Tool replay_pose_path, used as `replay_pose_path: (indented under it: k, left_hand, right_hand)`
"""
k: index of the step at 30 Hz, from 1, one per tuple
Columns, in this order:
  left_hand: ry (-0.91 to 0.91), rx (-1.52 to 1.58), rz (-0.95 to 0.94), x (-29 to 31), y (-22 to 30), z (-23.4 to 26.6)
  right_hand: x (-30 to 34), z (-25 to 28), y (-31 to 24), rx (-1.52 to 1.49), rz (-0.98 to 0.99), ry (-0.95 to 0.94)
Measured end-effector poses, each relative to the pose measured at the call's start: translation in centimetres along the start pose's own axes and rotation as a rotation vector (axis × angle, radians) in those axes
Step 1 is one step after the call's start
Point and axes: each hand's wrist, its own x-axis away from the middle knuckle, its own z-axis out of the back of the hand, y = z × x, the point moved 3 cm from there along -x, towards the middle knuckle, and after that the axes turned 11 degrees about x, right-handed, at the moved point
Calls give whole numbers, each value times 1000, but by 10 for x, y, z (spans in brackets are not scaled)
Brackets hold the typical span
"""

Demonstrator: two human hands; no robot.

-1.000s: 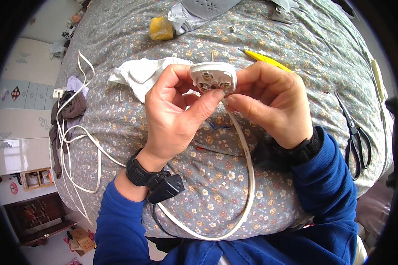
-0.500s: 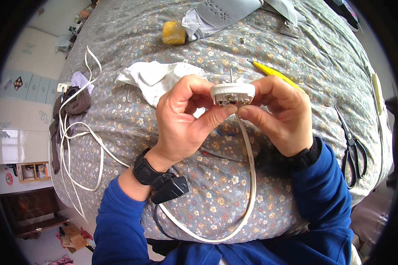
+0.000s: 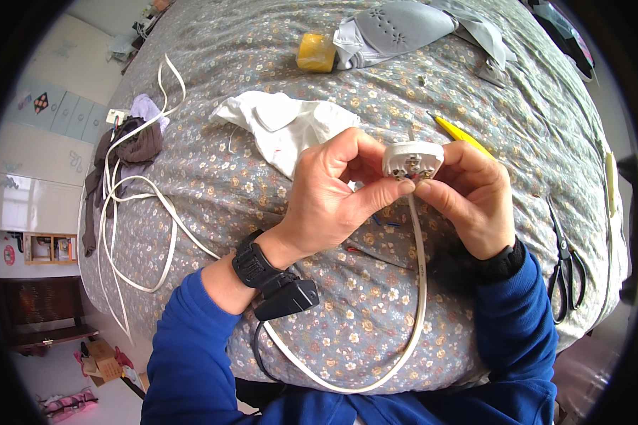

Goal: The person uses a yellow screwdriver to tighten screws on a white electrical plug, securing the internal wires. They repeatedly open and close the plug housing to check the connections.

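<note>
- Holding the white plug (image 3: 412, 150) in both hands, at two o'clock from the centre of my view.
- Left hand (image 3: 329, 202): grip narrow, fingers at the plug's nine o'clock side, thumb at its lower edge.
- Right hand (image 3: 478, 202): grip narrow too, on the three o'clock side, thumb tip close by the left one.
- Changed: a second ago its uncovered face tipped more toward me; rolled near edge-on, then partly back. Thumb tips nearer each other now.
- White cable (image 3: 423, 280) leaves at six o'clock, looping over the floral bedcover (image 3: 354, 312).
- Meaning, I judge: close work at the cable's entry. What sits in the terminals (image 3: 427, 173) is too small to tell.
- Yellow tool (image 3: 464, 137) at two o'clock, scissors (image 3: 564, 253) at four, neither held.
</note>
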Motion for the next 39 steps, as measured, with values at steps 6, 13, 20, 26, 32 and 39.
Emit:
replay_pose_path:
  k: [6, 13, 20, 26, 32, 39]
  left_hand:
    - [-34, 70, 121, -2, -3, 1]
    - [41, -44, 8, -18, 9, 32]
    - [106, -1424, -255, -39, 14, 105]
    - [17, -1419, -32, -38, 17, 112]
    - [-31, -1495, 78, -36, 26, 107]
    - [46, -1261, -107, -33, 68, 76]
  right_hand:
    - [-2, -1, 4, -139, -19, 5]
    - [-8, 7, 14, -241, -135, 26]
    - [-12, 8, 20, -313, -134, -8]
    - [-15, 6, 21, -369, -188, -15]
    - [-16, 6, 21, -294, -232, -43]
    - [-18, 5, 20, -385, -287, -90]
